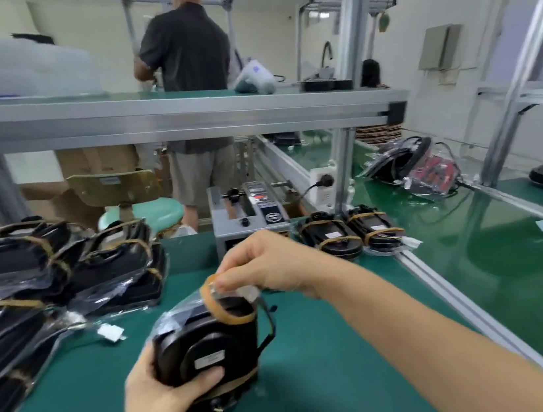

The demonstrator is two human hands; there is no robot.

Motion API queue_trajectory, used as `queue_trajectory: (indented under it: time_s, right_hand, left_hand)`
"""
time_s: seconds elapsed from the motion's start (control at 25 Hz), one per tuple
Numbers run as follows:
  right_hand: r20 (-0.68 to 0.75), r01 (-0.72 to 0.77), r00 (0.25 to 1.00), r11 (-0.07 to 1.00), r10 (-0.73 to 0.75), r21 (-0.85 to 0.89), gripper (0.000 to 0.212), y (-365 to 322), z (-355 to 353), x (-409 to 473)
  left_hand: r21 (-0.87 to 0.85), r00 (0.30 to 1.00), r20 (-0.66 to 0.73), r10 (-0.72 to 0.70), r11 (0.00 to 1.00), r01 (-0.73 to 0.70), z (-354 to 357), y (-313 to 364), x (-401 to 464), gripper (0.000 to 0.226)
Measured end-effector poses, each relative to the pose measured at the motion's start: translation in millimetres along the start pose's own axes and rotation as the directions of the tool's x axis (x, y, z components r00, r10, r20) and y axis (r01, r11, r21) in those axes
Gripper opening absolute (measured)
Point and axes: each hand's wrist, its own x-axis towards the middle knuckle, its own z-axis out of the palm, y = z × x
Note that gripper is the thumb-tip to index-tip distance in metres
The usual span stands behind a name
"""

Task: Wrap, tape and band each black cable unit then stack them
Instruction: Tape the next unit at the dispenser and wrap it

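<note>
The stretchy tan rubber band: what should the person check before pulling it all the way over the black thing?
1. Left hand grips the black plastic cable unit in its clear wrap: ok.
2. Right hand pinches the tan rubber band at its top: ok.
3. Band looped over the unit's upper end: ok, partly on.
4. Another tan band already round the lower end: ok.
5. Black cable loop tucked inside the band: not ok, it sticks out on the right.
6. Tape holding the wrap shut: cannot tell.
7. Room on the banded stack at left: cannot tell.
</note>
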Motion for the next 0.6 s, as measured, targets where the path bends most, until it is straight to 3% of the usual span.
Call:
queue_trajectory:
  time_s: [0.16, 0.24, 0.32, 0.36, 0.4, 0.44, 0.56, 0.6]
  right_hand:
    - [0.226, -0.285, 0.936, 0.958, 0.27, 0.037, 0.025, -4, -6, 20]
    - [0.325, -0.398, 0.875, 0.916, 0.36, 0.056, 0.024, 3, -1, 31]
    - [0.371, -0.408, 0.861, 0.907, 0.346, 0.101, 0.023, 14, 7, 39]
    - [0.385, -0.4, 0.864, 0.906, 0.324, 0.136, 0.023, 19, 11, 41]
    - [0.387, -0.397, 0.867, 0.904, 0.313, 0.16, 0.024, 24, 13, 42]
    - [0.372, -0.405, 0.871, 0.898, 0.322, 0.172, 0.023, 30, 14, 42]
    - [0.279, -0.505, 0.847, 0.848, 0.452, 0.161, 0.022, 55, 13, 33]
    - [0.258, -0.529, 0.838, 0.832, 0.481, 0.168, 0.025, 62, 13, 27]
  left_hand:
    - [0.031, 0.997, 0.069, 0.015, 0.999, -0.017, -13, 8, -7, 0.086]
    - [0.217, 0.985, 0.109, 0.134, 0.964, -0.155, -16, 21, -7, 0.1]
    - [0.432, 0.892, 0.287, 0.35, 0.784, -0.447, -15, 37, -3, 0.101]
    - [0.479, 0.834, 0.379, 0.401, 0.686, -0.548, -15, 43, 1, 0.094]
    - [0.482, 0.806, 0.429, 0.407, 0.652, -0.586, -16, 47, 5, 0.086]
    - [0.464, 0.814, 0.435, 0.384, 0.679, -0.569, -17, 52, 9, 0.078]
    - [0.349, 0.91, 0.352, 0.22, 0.871, -0.345, -24, 56, 16, 0.07]
    - [0.34, 0.908, 0.37, 0.195, 0.882, -0.328, -25, 54, 18, 0.066]
